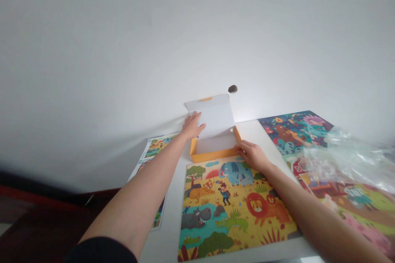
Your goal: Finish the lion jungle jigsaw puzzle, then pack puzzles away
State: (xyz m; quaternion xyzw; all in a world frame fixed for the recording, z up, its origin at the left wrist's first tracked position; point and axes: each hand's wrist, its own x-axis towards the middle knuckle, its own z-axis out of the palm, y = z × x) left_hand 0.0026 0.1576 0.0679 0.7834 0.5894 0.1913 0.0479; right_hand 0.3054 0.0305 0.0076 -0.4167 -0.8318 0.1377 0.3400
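A yellow cardboard box (pixel 212 155) stands at the back of the white table, its white-lined lid (pixel 214 113) raised toward the wall. Inside, the part of the box that shows is bare. My left hand (pixel 191 126) lies against the inner face of the lid with its fingers spread. At the box's front right corner, my right hand (pixel 251 154) grips the yellow wall between thumb and fingers. Directly in front of the box lies an assembled safari jigsaw puzzle (pixel 231 209), partly covered by my right forearm.
To the right lie a dark-blue animal puzzle (pixel 296 129) and a farm puzzle (pixel 364 209), with crumpled clear plastic bags (pixel 348 158) over them. A printed picture sheet (pixel 154 150) sits partly under my left forearm. The white wall (pixel 123 49) rises behind, with a small hole (pixel 232 89).
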